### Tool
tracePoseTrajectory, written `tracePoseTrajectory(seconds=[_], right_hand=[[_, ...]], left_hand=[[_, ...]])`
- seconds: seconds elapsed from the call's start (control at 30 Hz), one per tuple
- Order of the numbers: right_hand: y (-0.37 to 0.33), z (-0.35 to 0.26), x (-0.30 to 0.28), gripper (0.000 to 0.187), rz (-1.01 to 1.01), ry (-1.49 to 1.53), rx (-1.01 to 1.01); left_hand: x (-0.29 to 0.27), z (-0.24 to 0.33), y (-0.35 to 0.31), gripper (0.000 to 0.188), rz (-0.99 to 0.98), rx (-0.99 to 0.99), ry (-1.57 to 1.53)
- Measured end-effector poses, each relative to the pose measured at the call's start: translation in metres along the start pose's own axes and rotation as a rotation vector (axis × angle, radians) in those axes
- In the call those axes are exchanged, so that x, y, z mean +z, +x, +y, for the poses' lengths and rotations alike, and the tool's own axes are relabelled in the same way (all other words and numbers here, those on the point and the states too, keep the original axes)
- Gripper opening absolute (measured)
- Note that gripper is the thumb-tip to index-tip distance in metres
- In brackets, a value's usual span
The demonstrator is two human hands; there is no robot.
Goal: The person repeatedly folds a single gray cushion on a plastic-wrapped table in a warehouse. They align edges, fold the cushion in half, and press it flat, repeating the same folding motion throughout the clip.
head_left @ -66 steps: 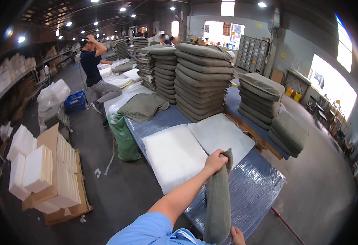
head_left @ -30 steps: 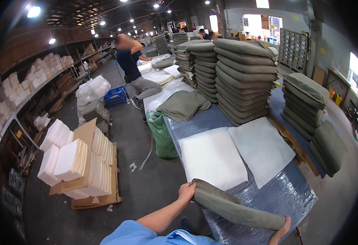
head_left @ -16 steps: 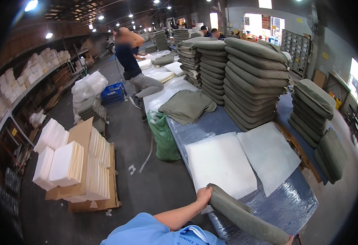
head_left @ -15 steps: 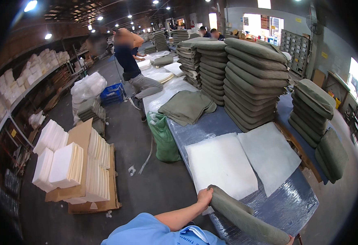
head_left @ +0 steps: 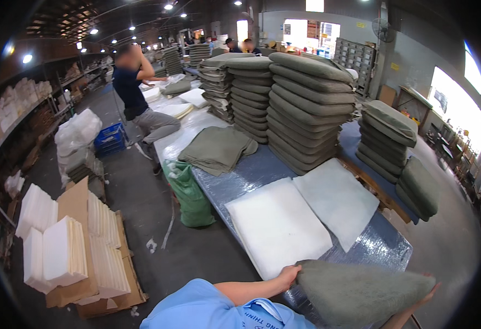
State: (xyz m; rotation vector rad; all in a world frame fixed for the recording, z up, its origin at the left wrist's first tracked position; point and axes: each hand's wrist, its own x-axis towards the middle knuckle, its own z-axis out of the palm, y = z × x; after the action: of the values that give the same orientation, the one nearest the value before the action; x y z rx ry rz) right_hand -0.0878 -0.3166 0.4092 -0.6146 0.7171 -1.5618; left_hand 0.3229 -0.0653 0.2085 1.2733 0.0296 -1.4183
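A grey-green covered cushion (head_left: 361, 293) is held up over the near end of the table, its broad face tilted into view. My left hand (head_left: 290, 276) grips its left corner, fingers closed round the edge. At the opposite side, my right hand (head_left: 431, 293) holds the right corner, partly hidden by the cushion. Just beyond the cushion, a white foam or padding sheet (head_left: 279, 225) lies flat on the plastic-covered table (head_left: 380, 247). A thinner pale sheet (head_left: 339, 203) lies beside it, to the right.
Tall stacks of grey-green cushions (head_left: 309, 109) stand farther back, with a shorter stack (head_left: 383, 137) to the right. Folded grey-green covers (head_left: 218, 148) lie at the table's left edge, above a green sack (head_left: 188, 194). White foam blocks (head_left: 65, 252) fill a floor pallet. A co-worker (head_left: 133, 88) leans on the table's far end.
The cushion has turned from edge-on to showing its broad face, and my right hand has risen with it. The whole view has swung right, shifting the surroundings left.
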Motion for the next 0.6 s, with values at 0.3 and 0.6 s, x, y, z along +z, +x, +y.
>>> tracePoseTrajectory(seconds=[0.3, 0.6], right_hand=[[-0.091, 0.044, 0.168, 0.060, -0.802, -0.668, -0.809], [-0.206, 0.162, 0.099, 0.051, -0.914, -0.845, -0.688]], left_hand=[[0.142, 0.054, -0.058, 0.074, -0.907, 0.512, 0.434], [0.103, 0.017, -0.066, 0.071, -0.838, 0.447, 0.295]])
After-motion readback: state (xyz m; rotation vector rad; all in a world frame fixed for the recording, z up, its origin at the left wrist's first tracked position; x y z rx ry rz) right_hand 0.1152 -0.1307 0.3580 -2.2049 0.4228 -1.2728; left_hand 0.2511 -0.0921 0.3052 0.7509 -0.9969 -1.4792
